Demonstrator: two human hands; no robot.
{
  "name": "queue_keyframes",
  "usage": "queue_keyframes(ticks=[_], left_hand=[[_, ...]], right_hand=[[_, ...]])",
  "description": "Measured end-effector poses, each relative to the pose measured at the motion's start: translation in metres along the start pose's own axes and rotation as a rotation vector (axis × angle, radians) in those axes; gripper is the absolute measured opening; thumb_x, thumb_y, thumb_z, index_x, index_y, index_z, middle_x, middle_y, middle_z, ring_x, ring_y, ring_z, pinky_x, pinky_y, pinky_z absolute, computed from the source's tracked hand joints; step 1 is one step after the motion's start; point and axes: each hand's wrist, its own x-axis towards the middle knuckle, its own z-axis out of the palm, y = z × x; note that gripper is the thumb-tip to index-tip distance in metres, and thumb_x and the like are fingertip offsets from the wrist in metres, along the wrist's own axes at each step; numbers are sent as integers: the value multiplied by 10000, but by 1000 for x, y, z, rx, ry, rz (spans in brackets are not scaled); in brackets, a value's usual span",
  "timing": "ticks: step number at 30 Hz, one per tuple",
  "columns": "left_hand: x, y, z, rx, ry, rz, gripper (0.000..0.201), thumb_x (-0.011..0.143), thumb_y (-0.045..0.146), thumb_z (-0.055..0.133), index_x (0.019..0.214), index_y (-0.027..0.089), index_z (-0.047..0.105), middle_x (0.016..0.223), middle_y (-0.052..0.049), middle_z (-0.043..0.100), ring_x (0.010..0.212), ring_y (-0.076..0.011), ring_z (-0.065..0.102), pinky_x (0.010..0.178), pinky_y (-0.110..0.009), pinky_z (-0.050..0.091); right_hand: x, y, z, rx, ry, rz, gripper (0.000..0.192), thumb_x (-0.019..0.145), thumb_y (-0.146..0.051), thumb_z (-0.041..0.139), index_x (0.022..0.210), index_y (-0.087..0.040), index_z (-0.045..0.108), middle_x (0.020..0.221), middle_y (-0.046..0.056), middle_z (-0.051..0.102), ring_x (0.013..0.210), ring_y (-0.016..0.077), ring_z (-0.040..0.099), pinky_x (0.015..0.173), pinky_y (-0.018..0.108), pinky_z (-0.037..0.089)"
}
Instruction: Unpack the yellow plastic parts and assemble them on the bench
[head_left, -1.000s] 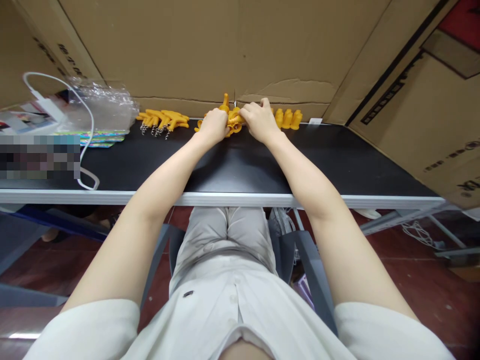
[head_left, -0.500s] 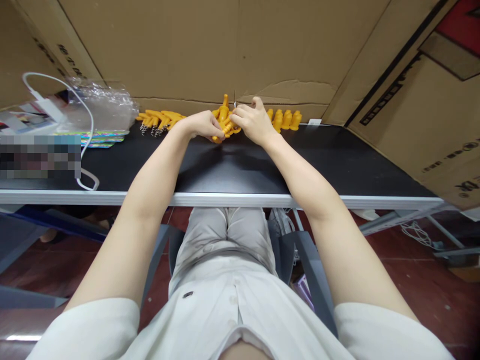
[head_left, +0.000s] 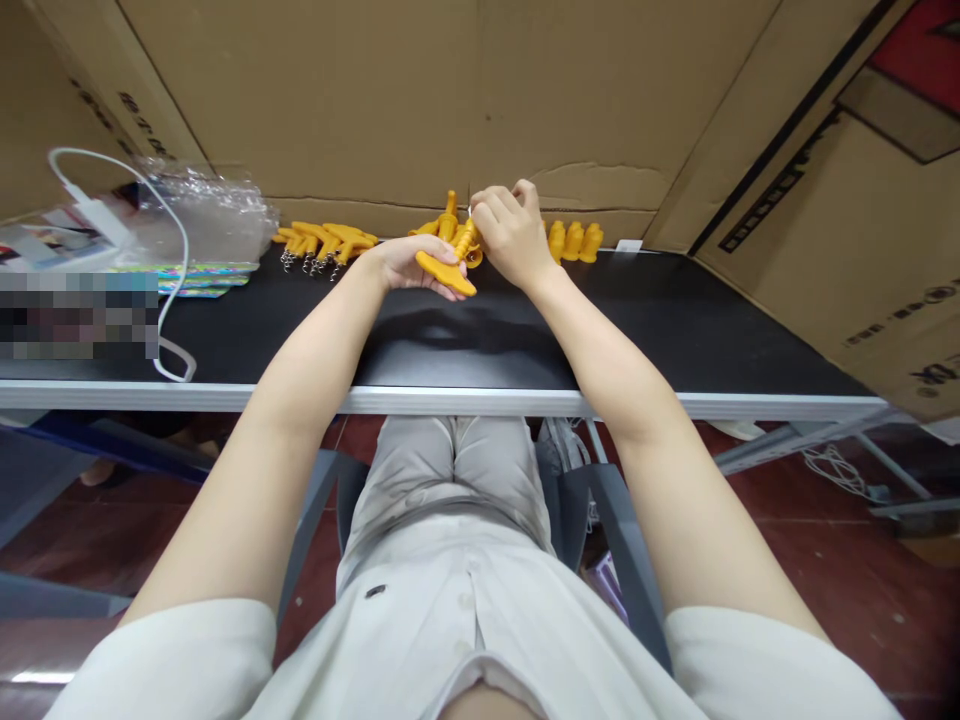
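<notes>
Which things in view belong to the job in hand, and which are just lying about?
In the job, judging by touch and matching colour:
yellow ribbed-stem piece, between left hand and right hand
upright yellow piece behind it
probably yellow coil-tipped handles and yellow sleeves

Apparently just lying about:
white cable
clear plastic wrap
shiny packets
white tag

Black tabletop (head_left: 652,330) (silver-edged) beneath corkscrews (head_left: 341,240), yellow pieces (head_left: 574,242), white cable (head_left: 186,362)

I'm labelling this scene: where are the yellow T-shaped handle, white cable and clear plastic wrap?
Yellow T-shaped handle (head_left: 448,274): head view, on its crossbar.
White cable (head_left: 185,250): head view, on its cord.
Clear plastic wrap (head_left: 206,220): head view, on its middle.
</notes>
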Motion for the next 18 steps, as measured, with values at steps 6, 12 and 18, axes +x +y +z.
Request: queue_keyframes(ticks=[6, 12, 18], left_hand=[[-4, 9, 6, 28, 18, -5, 582, 726, 501, 588, 1028, 85, 861, 1083, -249, 838, 1146, -454, 809, 947, -637, 676], [-3, 4, 2, 43, -18, -20, 537, 716, 499, 606, 991, 112, 858, 1132, -239, 840, 1132, -421, 814, 947, -564, 676], [-4, 8, 2, 111, 36, -25, 561, 738, 467, 583, 1044, 95, 871, 1087, -243, 835, 1152, -429, 801, 920, -566, 687]], right_hand=[[-1, 9, 7, 29, 22, 17, 669, 1171, -284, 69, 1308, -201, 719, 1413, 190, 702, 1367, 343, 605, 1186, 628, 373], [-6, 11, 0, 26, -125, -82, 531, 1178, -274, 207, 1446, -221, 663, 1548, 180, 666, 1478, 325, 553, 1242, 610, 331], [-7, 7, -3, 33, -117, -83, 568, 1179, -227, 206, 1516, -256, 663, 1569, 139, 676, 1490, 311, 577, 1271, 618, 322]])
